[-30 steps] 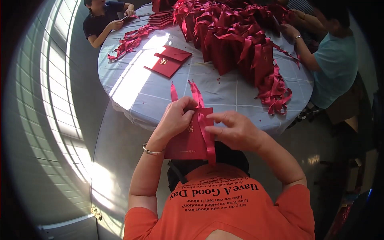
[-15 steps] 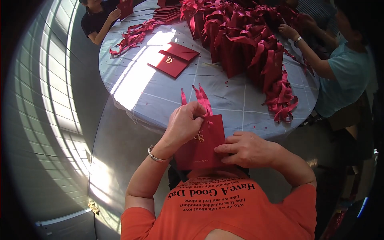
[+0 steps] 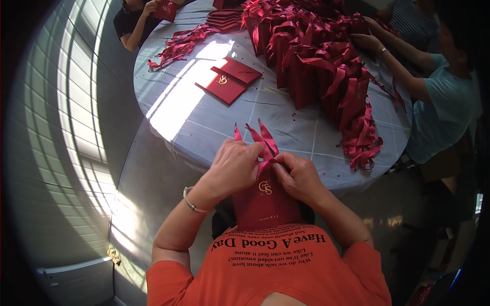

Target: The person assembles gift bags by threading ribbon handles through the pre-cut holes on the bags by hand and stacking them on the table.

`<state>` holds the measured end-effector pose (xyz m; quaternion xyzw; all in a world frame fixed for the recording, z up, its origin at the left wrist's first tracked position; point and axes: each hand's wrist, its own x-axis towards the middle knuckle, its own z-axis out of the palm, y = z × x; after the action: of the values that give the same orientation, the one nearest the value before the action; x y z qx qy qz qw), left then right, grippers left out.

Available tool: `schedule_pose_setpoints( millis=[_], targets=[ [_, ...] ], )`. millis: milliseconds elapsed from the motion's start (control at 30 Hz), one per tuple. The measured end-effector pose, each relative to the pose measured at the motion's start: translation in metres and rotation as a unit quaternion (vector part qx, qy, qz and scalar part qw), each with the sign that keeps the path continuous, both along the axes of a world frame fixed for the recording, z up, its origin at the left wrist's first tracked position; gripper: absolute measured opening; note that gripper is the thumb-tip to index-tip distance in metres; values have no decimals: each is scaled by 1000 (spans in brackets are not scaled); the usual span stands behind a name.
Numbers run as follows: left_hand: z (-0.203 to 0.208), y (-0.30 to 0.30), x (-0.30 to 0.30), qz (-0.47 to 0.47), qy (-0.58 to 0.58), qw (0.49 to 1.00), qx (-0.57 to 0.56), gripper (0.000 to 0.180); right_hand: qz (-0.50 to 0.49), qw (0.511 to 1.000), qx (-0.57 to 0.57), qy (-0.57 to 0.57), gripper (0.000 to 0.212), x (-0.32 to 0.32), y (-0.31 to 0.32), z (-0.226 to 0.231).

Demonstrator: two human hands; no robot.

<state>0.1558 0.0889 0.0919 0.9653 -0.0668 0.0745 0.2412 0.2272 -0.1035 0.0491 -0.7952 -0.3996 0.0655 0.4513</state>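
Dark red card pouch (image 3: 265, 201) with a gold emblem sits upright against the person's chest, between both hands. Left hand (image 3: 232, 168) is closed on the pouch's upper left edge, fingers curled over the top. Right hand (image 3: 298, 176) is closed on the upper right, fingertips pinching the red ribbon (image 3: 260, 140) where it meets the pouch mouth. Ribbon ends fan up and away just above the knuckles. Whether the ribbon is knotted, can't tell; fingers cover that spot.

Silver bracelet (image 3: 190, 200) on the left wrist. Round table (image 3: 204, 122) with a pale checked cloth lies just beyond the hands. Flat red folder (image 3: 228, 80) lies well ahead of the left hand, in the sun patch. Big pile of finished red pouches and ribbons (image 3: 316, 56) is ahead and right of the right hand. Another person's hands (image 3: 365, 38) work at the far right of that pile; a third person (image 3: 135, 20) sits far left.
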Motion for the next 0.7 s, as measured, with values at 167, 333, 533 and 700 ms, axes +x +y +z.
schedule_pose_setpoints(
  millis=[167, 333, 533, 700],
  targets=[
    [21, 44, 3, -87, 200, 968, -126, 30, 3, 998, -10, 62, 12, 3, 1, 10],
    [4, 53, -11, -71, 241, 887, -386, 22, 1, 999, -33, 40, 14, 3, 3, 17],
    [-22, 37, -31, 38, 252, 795, -550, 26, -12, 999, -39, -10, 18, -4, 1, 17],
    [-14, 28, -35, 118, 261, 780, -556, 26, -21, 961, -32, -275, 27, -10, 15, 48]
  ],
)
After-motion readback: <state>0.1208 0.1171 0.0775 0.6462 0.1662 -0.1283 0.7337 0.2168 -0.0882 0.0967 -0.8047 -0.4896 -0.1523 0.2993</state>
